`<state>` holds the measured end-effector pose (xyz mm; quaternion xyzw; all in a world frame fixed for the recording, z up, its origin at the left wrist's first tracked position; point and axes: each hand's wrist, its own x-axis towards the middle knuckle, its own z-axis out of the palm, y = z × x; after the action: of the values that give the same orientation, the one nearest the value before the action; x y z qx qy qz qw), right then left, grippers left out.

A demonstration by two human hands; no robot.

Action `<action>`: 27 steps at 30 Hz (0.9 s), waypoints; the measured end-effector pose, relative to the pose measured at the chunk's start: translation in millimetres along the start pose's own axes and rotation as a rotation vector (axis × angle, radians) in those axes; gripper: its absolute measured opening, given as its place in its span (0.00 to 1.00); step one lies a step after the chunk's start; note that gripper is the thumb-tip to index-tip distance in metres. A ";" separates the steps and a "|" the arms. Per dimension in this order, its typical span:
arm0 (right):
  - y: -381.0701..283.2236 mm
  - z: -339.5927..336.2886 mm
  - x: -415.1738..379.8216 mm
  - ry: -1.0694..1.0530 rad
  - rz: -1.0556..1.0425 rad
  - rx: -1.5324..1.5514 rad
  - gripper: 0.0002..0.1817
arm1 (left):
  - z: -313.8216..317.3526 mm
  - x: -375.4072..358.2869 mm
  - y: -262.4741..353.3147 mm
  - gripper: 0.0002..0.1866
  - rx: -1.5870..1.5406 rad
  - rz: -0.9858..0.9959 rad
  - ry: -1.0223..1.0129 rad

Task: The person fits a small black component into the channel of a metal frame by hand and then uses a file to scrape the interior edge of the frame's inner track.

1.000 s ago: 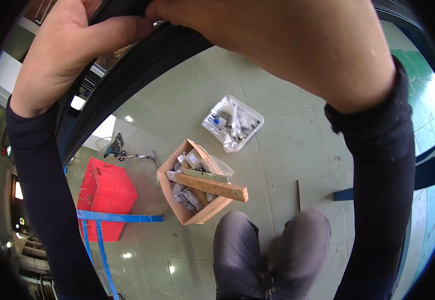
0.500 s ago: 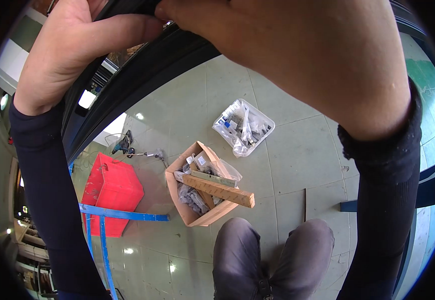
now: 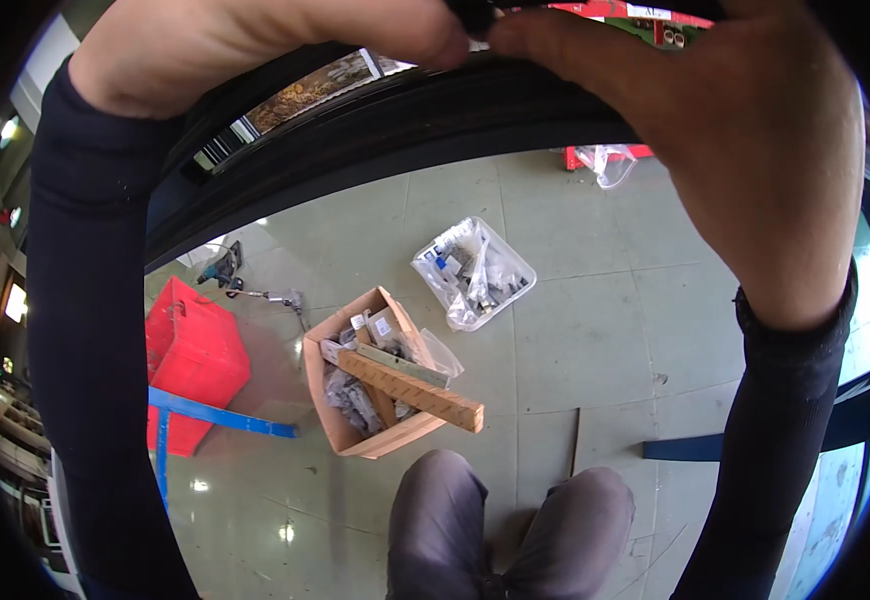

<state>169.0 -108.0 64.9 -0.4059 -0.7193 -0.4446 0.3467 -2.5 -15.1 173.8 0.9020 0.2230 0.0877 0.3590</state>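
A long black frame [image 3: 405, 128] runs across the upper part of the view, with a glossy face and a grooved edge. At its top edge my left hand [image 3: 265, 40] is closed on it, the thumb pointing right. My right hand [image 3: 735, 120] grips it from the other side, its thumb nearly meeting the left one. Between the thumb tips a small dark part of the frame shows. The other fingers of both hands are mostly hidden behind the frame or cut off by the view's edge.
On the tiled floor stand a cardboard box [image 3: 355, 440] with wrapped parts and long pieces, a clear plastic tray [image 3: 525, 282] of bagged parts, and a red bin [image 3: 195, 345]. Cordless tools [image 3: 223, 268] lie behind. A blue metal bar [image 3: 225, 412] juts in at left, a dark beam [image 3: 695, 447] at right.
Both hands have moved right along the black frame, and the right hand has turned more upright. The view has shifted, so a red rack now shows at the top right.
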 end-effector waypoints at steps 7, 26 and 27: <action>4.0 1.0 2.6 -0.006 -0.022 0.013 0.18 | -9.5 -1.8 -8.5 0.26 0.082 0.103 -0.081; 3.5 1.4 -0.5 -0.012 -0.057 -0.012 0.17 | -12.6 -6.2 -12.4 0.22 0.077 0.199 -0.110; 4.3 1.5 -0.6 -0.008 -0.059 -0.015 0.17 | -5.4 -8.2 -16.7 0.22 0.147 0.242 -0.057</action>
<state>172.8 -105.6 65.3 -0.3890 -0.7288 -0.4585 0.3276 -17.1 -4.9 166.3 0.9484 0.1081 0.0883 0.2847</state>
